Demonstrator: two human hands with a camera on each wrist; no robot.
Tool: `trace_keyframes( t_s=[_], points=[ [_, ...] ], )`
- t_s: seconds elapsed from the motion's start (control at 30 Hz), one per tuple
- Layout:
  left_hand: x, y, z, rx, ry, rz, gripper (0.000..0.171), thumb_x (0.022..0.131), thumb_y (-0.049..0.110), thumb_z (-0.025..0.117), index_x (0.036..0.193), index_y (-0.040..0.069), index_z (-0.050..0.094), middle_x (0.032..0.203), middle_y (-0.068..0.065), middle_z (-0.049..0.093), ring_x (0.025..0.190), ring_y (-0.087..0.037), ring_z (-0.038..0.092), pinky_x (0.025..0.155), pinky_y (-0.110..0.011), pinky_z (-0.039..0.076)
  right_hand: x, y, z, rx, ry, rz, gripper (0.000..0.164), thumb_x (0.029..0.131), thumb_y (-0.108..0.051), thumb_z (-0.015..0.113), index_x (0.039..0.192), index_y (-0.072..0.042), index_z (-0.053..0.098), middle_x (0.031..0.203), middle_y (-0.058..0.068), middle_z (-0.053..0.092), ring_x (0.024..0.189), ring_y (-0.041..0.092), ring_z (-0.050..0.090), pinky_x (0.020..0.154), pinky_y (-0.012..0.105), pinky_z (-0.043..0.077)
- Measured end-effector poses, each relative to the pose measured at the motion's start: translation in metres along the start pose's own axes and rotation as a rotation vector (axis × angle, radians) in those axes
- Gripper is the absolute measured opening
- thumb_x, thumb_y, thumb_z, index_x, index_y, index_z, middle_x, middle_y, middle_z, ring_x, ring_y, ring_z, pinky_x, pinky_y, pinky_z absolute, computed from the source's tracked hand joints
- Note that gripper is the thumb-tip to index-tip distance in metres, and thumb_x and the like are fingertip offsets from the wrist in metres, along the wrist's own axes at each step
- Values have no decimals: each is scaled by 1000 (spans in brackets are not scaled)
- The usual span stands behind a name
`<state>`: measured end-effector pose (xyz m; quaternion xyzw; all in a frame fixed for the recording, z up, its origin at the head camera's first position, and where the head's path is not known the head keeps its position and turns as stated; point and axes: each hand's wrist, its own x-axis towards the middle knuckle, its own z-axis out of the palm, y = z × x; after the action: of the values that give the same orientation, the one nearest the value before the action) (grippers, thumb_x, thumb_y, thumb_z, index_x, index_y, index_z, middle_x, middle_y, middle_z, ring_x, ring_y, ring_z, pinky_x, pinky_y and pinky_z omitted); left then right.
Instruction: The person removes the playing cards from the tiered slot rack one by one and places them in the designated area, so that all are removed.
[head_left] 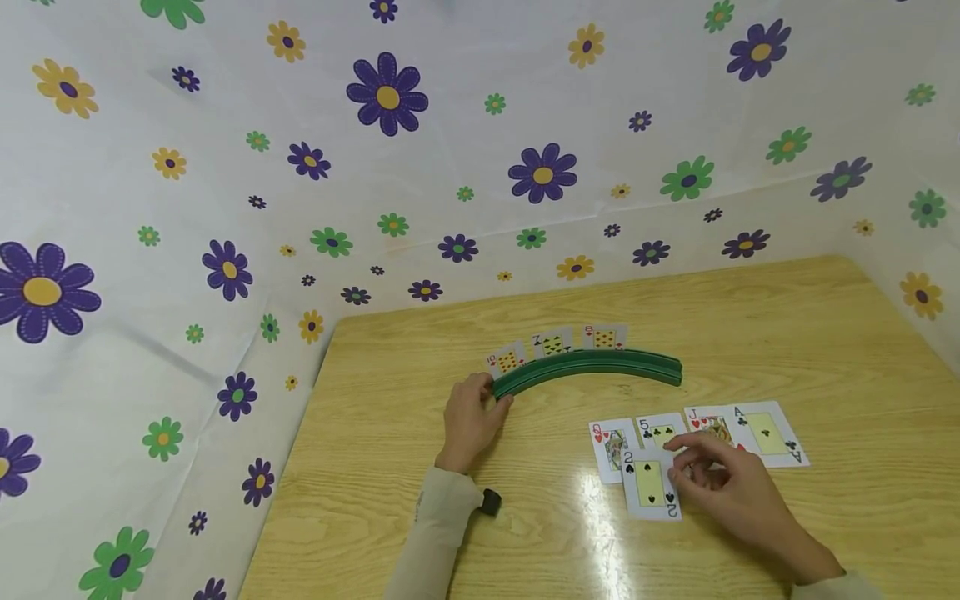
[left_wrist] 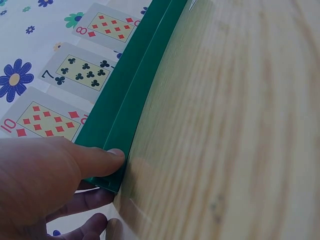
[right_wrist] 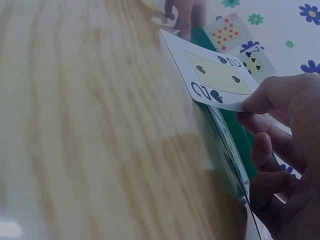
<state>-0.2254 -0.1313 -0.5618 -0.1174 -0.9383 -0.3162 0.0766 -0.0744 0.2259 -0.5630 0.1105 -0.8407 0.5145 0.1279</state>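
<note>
My left hand (head_left: 471,421) grips the left end of a curved green card holder (head_left: 592,362), its thumb (left_wrist: 107,160) on the front face and fingers round behind. Three playing cards stand in the holder: the ten of diamonds (head_left: 507,360), the seven of clubs (head_left: 552,342) and the eight of diamonds (head_left: 604,336). My right hand (head_left: 738,496) pinches the two of spades (head_left: 649,485) by its right edge. In the right wrist view this card is tilted up, raised off the wood at its far corner.
On the table (head_left: 375,400) lie the queen of hearts (head_left: 601,454), five of clubs (head_left: 657,423), jack of hearts (head_left: 697,414) and ace of clubs (head_left: 767,433), in a row nearer than the holder. A flower-patterned sheet (head_left: 450,150) hangs behind the table and along its sides.
</note>
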Motion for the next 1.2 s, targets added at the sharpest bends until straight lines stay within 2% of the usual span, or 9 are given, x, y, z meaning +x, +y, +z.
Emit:
trace_keyframes(
  t_s=[0.23,0.5,0.73,0.9,1.2],
  points=[
    [-1,1,-2,-10,-2,-4,23,98,24,84,109,7,71,108,-10,76,99,-29,66,86,-46,54,0,-6,5,-45,-52,-18,40,83,8,88,112,-17,75,80,-13,70,65,-1,53,55,20,40],
    [0,4,-3,-8,-8,-6,24,98,24,84,110,7,72,109,-11,76,100,-29,66,86,-46,55,0,-10,10,-162,-78,-26,35,82,1,90,107,-18,76,80,-20,68,62,-7,46,56,16,39],
    [0,3,-3,2,-15,-12,24,98,25,84,109,7,72,108,-11,76,99,-29,65,85,-45,54,-1,-16,12,-259,-99,-26,31,82,-6,92,105,-19,77,78,-25,61,63,-9,40,58,18,36],
    [0,3,-3,1,-18,-17,24,98,25,83,109,7,72,108,-10,76,99,-28,65,85,-44,54,-2,-20,13,-321,-138,17,28,83,-13,94,105,-20,77,77,-23,53,66,-8,39,60,19,36],
    [0,3,-3,-1,-21,-20,24,98,25,83,110,6,72,108,-10,75,98,-27,64,84,-43,53,-2,-24,13,-363,-175,52,31,82,-18,96,105,-22,76,81,-19,54,69,-6,40,63,20,36]
  ],
)
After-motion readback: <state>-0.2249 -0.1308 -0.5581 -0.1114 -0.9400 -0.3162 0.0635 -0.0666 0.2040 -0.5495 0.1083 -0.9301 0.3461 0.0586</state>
